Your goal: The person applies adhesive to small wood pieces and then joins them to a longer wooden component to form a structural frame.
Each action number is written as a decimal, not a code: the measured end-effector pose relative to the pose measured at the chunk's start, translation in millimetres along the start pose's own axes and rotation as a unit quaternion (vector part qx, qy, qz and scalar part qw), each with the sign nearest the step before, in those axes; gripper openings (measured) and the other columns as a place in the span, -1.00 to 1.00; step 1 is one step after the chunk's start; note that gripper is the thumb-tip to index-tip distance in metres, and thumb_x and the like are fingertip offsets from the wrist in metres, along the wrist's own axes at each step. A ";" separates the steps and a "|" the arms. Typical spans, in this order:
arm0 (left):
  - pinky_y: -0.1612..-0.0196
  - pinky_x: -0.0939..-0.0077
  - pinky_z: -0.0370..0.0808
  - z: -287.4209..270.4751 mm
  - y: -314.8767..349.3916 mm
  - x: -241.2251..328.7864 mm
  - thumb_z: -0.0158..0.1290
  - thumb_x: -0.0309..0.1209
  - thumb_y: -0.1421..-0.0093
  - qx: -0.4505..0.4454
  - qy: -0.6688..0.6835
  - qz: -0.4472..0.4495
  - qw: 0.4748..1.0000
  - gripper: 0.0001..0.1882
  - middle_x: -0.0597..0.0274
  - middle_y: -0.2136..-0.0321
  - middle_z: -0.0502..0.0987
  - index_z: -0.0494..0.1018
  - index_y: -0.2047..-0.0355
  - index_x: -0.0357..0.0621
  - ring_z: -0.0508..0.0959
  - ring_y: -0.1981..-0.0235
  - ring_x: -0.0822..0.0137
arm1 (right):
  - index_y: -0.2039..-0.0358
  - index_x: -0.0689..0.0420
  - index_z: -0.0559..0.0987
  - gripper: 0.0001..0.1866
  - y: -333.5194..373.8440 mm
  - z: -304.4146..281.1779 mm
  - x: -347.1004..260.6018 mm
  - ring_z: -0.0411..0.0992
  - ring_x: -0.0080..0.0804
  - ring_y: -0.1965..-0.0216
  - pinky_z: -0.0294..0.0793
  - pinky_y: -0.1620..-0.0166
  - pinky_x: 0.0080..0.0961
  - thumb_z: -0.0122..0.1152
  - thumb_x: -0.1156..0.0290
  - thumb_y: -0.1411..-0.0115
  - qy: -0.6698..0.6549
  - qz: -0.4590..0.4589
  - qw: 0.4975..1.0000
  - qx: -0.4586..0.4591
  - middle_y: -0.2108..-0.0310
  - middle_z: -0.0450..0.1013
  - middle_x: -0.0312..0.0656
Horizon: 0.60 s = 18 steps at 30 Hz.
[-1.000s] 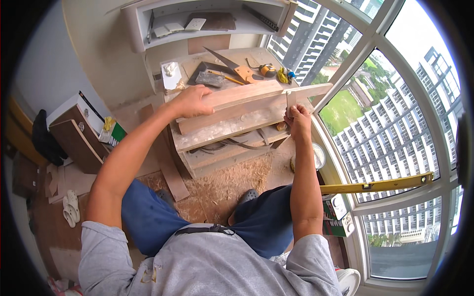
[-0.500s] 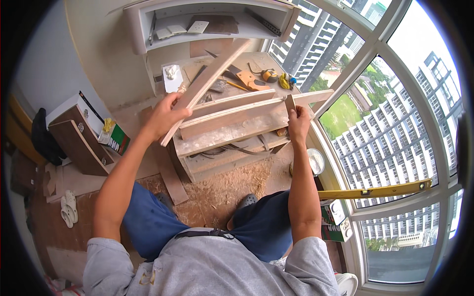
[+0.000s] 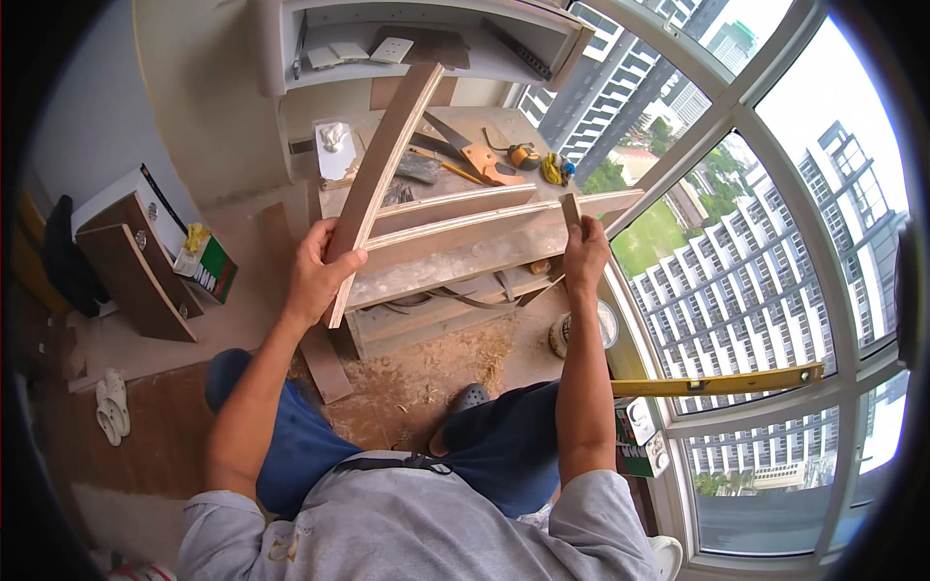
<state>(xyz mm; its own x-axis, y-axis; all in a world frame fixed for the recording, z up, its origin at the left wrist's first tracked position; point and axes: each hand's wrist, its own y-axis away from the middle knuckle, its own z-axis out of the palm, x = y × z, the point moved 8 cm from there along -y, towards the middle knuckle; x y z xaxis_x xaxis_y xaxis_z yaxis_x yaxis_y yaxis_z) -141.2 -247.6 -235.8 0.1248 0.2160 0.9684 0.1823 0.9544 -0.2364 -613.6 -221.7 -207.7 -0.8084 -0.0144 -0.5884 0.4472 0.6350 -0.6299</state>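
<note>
Left hand (image 3: 320, 276) grips a long plywood strip (image 3: 383, 179), now raised steeply away from the board stack (image 3: 455, 257) it lay along a second ago; the strip is free for repositioning. Right hand (image 3: 586, 259) stays closed on a small wooden piece (image 3: 571, 209) above its fingers. Piece shape unclear; strip's lower end is hidden behind the left hand.

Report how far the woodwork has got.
Done: sawdust under the bench points to cutting already done. In hand: left hand grips a long strip raised on end; right hand holds a small tool at the bench edge. Left: boards lie loose, unjoined.
</note>
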 end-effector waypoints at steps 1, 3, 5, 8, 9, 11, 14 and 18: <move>-0.11 0.45 0.51 0.4 0.8 -3.0 0.33 -0.35 -0.21 0.000 -0.012 0.008 1.000 -0.36 0.12 0.01 0.60 0.40 -0.23 -0.37 0.58 0.00 0.40 | 0.04 0.25 0.65 -0.75 -3.2 -4.8 5.7 0.67 0.12 0.14 0.62 0.02 -0.15 0.28 0.43 -0.31 -0.020 0.013 0.999 0.022 0.19 0.67 0.16; -0.12 0.44 0.50 -2.4 3.7 -9.5 0.33 -0.35 -0.21 0.003 -0.012 0.014 1.000 -0.37 0.12 0.00 0.60 0.40 -0.22 -0.37 0.57 0.00 0.40 | 0.03 0.22 0.65 -0.75 -1.5 -1.8 -3.3 0.66 0.13 0.15 0.62 0.03 -0.14 0.27 0.43 -0.32 -0.001 0.014 1.000 -0.009 0.21 0.67 0.16; -0.14 0.43 0.49 -3.6 6.4 -13.0 0.33 -0.35 -0.21 0.004 -0.011 0.019 1.000 -0.37 0.12 0.00 0.59 0.41 -0.22 -0.37 0.57 -0.01 0.40 | 0.03 0.22 0.66 -0.76 2.0 2.7 -16.6 0.66 0.13 0.16 0.62 0.04 -0.13 0.26 0.42 -0.32 0.027 -0.030 0.999 -0.021 0.22 0.66 0.16; -0.15 0.46 0.48 -1.6 7.8 -15.5 0.32 -0.38 -0.22 0.004 0.017 0.035 0.999 -0.36 0.15 -0.02 0.57 0.39 -0.25 -0.34 0.56 -0.02 0.41 | 0.11 0.20 0.64 -0.84 6.6 6.3 -31.2 0.62 0.18 0.23 0.59 0.12 -0.02 0.23 0.44 -0.36 0.094 -0.082 0.992 -0.013 0.29 0.63 0.12; -0.16 0.46 0.48 -1.3 8.0 -17.6 0.33 -0.39 -0.22 0.007 0.020 0.038 0.999 -0.36 0.15 -0.02 0.57 0.39 -0.25 -0.34 0.55 -0.03 0.41 | 0.13 0.18 0.63 -0.87 8.4 7.9 -36.5 0.61 0.20 0.26 0.57 0.15 0.02 0.22 0.45 -0.36 0.121 -0.099 0.988 -0.017 0.31 0.62 0.09; -0.17 0.45 0.47 -1.3 8.1 -19.9 0.33 -0.39 -0.21 0.010 0.027 0.041 0.999 -0.36 0.15 -0.02 0.57 0.39 -0.25 -0.34 0.55 -0.04 0.41 | 0.16 0.18 0.61 -0.90 15.7 10.5 -43.7 0.59 0.21 0.28 0.56 0.16 0.04 0.21 0.45 -0.38 0.132 -0.132 0.982 -0.018 0.32 0.61 0.09; -0.19 0.44 0.46 -1.2 7.5 -23.3 0.34 -0.39 -0.21 0.008 0.021 0.032 0.999 -0.35 0.14 -0.04 0.57 0.39 -0.26 -0.34 0.54 -0.06 0.41 | 0.20 0.16 0.59 -0.92 32.3 11.7 -59.4 0.58 0.21 0.30 0.55 0.19 0.07 0.19 0.46 -0.39 0.148 -0.200 0.968 -0.024 0.35 0.60 0.09; -0.21 0.42 0.45 -1.1 8.6 -18.8 0.35 -0.37 -0.20 0.023 -0.019 0.049 0.998 -0.35 0.15 -0.05 0.57 0.40 -0.24 -0.34 0.54 -0.07 0.40 | 0.23 0.16 0.59 -0.92 29.6 7.1 -60.0 0.57 0.19 0.33 0.55 0.22 0.07 0.20 0.44 -0.40 0.122 -0.155 0.980 -0.030 0.38 0.58 0.10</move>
<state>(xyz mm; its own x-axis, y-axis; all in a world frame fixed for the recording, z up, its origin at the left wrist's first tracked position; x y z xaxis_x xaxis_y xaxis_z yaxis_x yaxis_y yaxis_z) -140.9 -243.7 -256.1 0.1020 0.3161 0.9432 0.1255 0.9365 -0.3274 -549.1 -207.5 -194.6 -0.9726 -0.0337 -0.2300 0.1478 0.6738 -0.7240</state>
